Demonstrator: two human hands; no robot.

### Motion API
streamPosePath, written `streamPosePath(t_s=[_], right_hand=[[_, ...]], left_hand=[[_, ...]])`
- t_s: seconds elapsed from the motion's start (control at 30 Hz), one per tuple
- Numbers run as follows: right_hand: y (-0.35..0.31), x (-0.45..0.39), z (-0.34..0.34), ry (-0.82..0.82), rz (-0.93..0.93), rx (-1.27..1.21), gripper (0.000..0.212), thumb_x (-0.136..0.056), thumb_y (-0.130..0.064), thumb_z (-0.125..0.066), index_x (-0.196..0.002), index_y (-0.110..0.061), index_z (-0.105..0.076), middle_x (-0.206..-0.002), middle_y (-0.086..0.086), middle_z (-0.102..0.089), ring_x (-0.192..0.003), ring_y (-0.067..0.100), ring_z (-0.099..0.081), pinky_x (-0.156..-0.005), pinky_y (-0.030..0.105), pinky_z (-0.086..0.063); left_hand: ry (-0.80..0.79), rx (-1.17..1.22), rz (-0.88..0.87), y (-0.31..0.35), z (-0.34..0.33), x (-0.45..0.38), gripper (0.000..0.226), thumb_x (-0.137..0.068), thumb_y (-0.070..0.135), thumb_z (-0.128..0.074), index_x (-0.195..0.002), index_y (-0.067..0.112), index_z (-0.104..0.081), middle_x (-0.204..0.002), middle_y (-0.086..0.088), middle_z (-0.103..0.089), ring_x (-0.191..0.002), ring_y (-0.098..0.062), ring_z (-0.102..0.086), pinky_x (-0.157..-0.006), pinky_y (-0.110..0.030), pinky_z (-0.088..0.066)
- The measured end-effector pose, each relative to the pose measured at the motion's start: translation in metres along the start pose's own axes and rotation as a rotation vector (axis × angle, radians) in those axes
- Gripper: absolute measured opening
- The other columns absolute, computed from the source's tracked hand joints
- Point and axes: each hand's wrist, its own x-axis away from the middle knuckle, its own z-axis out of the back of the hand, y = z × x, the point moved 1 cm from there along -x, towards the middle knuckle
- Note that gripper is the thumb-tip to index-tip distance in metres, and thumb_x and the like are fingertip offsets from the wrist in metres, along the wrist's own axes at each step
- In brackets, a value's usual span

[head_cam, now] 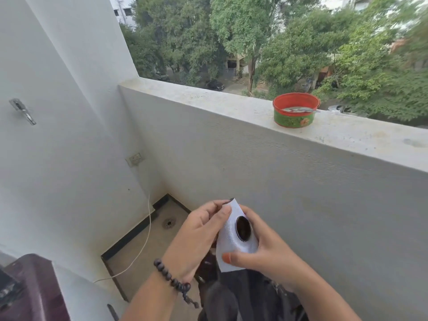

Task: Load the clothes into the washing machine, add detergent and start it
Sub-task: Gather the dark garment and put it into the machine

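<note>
A: Right up close, both hands are on a white pocket lining [231, 242] turned out of a dark garment [234, 295] that hangs between the forearms. What's the left hand [196, 239] doing?

B: Fingers curled, thumb and fingertips pinching the top edge of the lining. There's a dark bead bracelet [172, 280] on that wrist.

A: And the right hand [266, 244]?

B: Wrapped round the lining from the far side, thumb pressed flat on the lower part of the cloth. There's a dark oval opening in the white fabric, just beside those fingers; what's inside it I can't tell.

A: Bottom left corner, the maroon washing machine [32, 288], only a slice of it showing, well apart from the hands.

B: A white cable [148, 230] runs from it across the tiled floor, past the floor drain [169, 223], up towards a wall socket [135, 159].

A: Higher on that wall, a metal tap [22, 111].

B: And farthest out, on the parapet ledge [208, 98], an orange-and-green tin [295, 110] with a spoon resting across it. Trees beyond.
</note>
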Motion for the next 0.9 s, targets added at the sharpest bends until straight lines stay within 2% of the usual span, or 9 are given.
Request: streamPosePath(t_s=[0.13,0.2,0.27,0.33,0.43,0.57,0.67,0.8,0.9], right_hand=[[-0.004,0.000,0.003,-0.022,0.020,0.024,0.061,-0.074,-0.008,-0.069,-0.124,-0.041,-0.055,-0.116,-0.006,-0.066,-0.110,0.018,-0.062,-0.097,0.042,-0.049],[-0.008,-0.002,0.003,-0.056,0.026,0.019,0.058,-0.076,-0.009,-0.065,-0.124,-0.039,-0.056,-0.118,-0.006,-0.065,-0.111,0.018,-0.061,-0.094,0.039,-0.050],[-0.014,-0.002,0.005,-0.115,0.033,-0.025,0.055,-0.076,-0.009,-0.061,-0.124,-0.036,-0.059,-0.118,-0.007,-0.066,-0.110,0.014,-0.061,-0.087,0.028,-0.052],[-0.024,-0.001,0.009,-0.167,0.049,-0.144,0.047,-0.070,-0.014,-0.062,-0.113,-0.032,-0.069,-0.104,-0.007,-0.070,-0.095,0.009,-0.065,-0.076,0.018,-0.049],[-0.030,-0.002,0.019,-0.040,-0.032,-0.317,0.037,-0.048,-0.034,-0.065,-0.082,-0.028,-0.077,-0.072,-0.006,-0.067,-0.067,0.008,-0.062,-0.064,0.023,-0.046],[-0.031,-0.004,0.038,0.014,0.055,-0.132,0.028,-0.071,-0.027,-0.062,-0.097,-0.027,-0.073,-0.085,-0.008,-0.065,-0.086,0.010,-0.056,-0.082,0.028,-0.039],[-0.032,-0.003,0.050,0.118,0.152,-0.053,0.050,-0.090,0.005,-0.055,-0.106,-0.041,-0.069,-0.095,-0.003,-0.068,-0.091,0.011,-0.058,-0.086,0.026,-0.044],[-0.021,-0.007,0.050,0.163,0.231,0.142,0.064,-0.090,0.013,-0.046,-0.120,-0.042,-0.062,-0.104,0.013,-0.067,-0.092,0.042,-0.059,-0.087,0.052,-0.046],[-0.023,-0.008,0.033,0.225,0.280,0.254,0.066,-0.091,0.006,-0.046,-0.117,-0.054,-0.057,-0.101,0.000,-0.070,-0.089,0.029,-0.062,-0.082,0.034,-0.045]], left_hand=[[0.038,-0.114,-0.097,0.003,0.023,0.000,0.038,-0.083,0.029,-0.066,-0.113,0.006,-0.066,-0.110,-0.013,-0.072,-0.097,-0.019,-0.068,-0.081,-0.026,-0.057],[0.067,-0.180,-0.162,-0.003,0.037,-0.004,0.053,-0.075,0.042,-0.080,-0.119,0.019,-0.063,-0.121,-0.001,-0.068,-0.112,-0.008,-0.062,-0.090,-0.022,-0.052],[-0.042,-0.267,-0.133,-0.012,0.049,-0.009,0.080,-0.061,0.054,-0.083,-0.132,0.030,-0.052,-0.134,0.010,-0.059,-0.128,-0.002,-0.050,-0.103,-0.026,-0.045],[-0.227,-0.324,-0.063,-0.025,0.057,-0.012,0.080,-0.064,0.042,-0.086,-0.135,0.027,-0.051,-0.136,0.007,-0.059,-0.132,-0.010,-0.049,-0.107,-0.032,-0.041],[-0.283,-0.262,0.021,-0.041,0.061,-0.013,0.036,-0.068,0.022,-0.083,-0.102,0.018,-0.074,-0.111,-0.004,-0.073,-0.105,-0.015,-0.067,-0.089,-0.027,-0.051],[-0.219,-0.214,-0.021,-0.047,0.064,-0.011,0.006,-0.076,0.017,-0.077,-0.075,0.014,-0.072,-0.075,-0.002,-0.071,-0.070,-0.010,-0.065,-0.069,-0.021,-0.051],[-0.104,-0.300,-0.148,-0.033,0.065,-0.008,0.025,-0.073,0.042,-0.074,-0.065,0.018,-0.070,-0.062,-0.001,-0.065,-0.057,-0.008,-0.056,-0.059,-0.018,-0.045],[0.067,-0.376,-0.337,-0.012,0.054,-0.007,0.074,-0.072,0.070,-0.066,-0.060,-0.003,-0.056,-0.050,-0.011,-0.054,-0.047,-0.013,-0.048,-0.048,-0.022,-0.039],[0.162,-0.405,-0.520,0.002,0.036,-0.006,0.088,-0.077,0.077,-0.055,-0.055,-0.007,-0.044,-0.047,-0.020,-0.039,-0.044,-0.013,-0.037,-0.044,-0.027,-0.029]])
